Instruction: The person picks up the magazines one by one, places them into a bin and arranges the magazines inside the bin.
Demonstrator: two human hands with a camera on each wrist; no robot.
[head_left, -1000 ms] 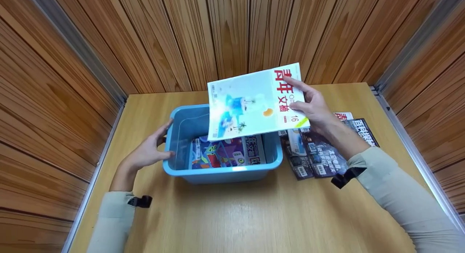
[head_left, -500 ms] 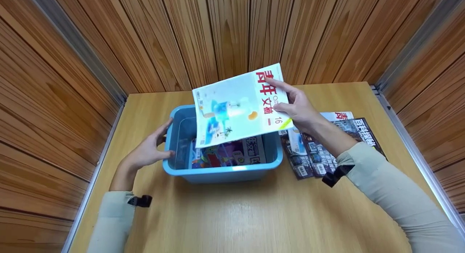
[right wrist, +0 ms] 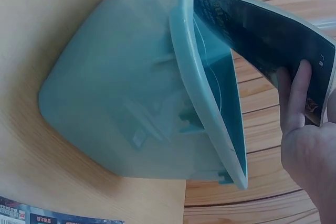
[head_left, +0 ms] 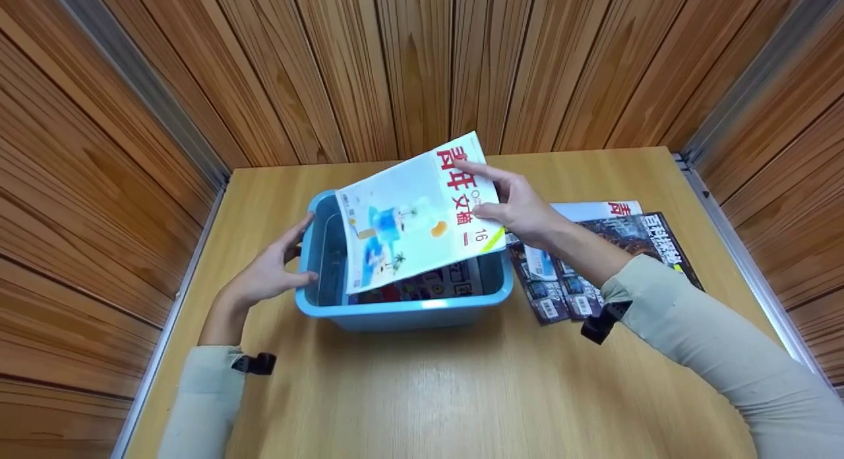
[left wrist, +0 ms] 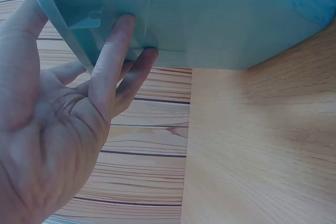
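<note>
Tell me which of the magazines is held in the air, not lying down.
The white magazine with red characters: the right hand grips its edge, tilted above the blue bin. One lies inside the bin; the others lie on the table.

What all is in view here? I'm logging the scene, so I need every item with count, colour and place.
Bin: one, blue plastic, mid-table.
Held magazine: one, pale blue-white cover with red characters, tilted over the bin's opening.
Magazine in the bin: at least one, colourful cover, lying on the bottom, mostly hidden.
Magazines on the table: at least three, overlapping, dark and white covers, right of the bin.
Table: one, light wood.
Walls: brown wood panelling on three sides.
Left hand: fingers rest against the bin's left wall.
Right hand: grips the held magazine by its right edge.
</note>
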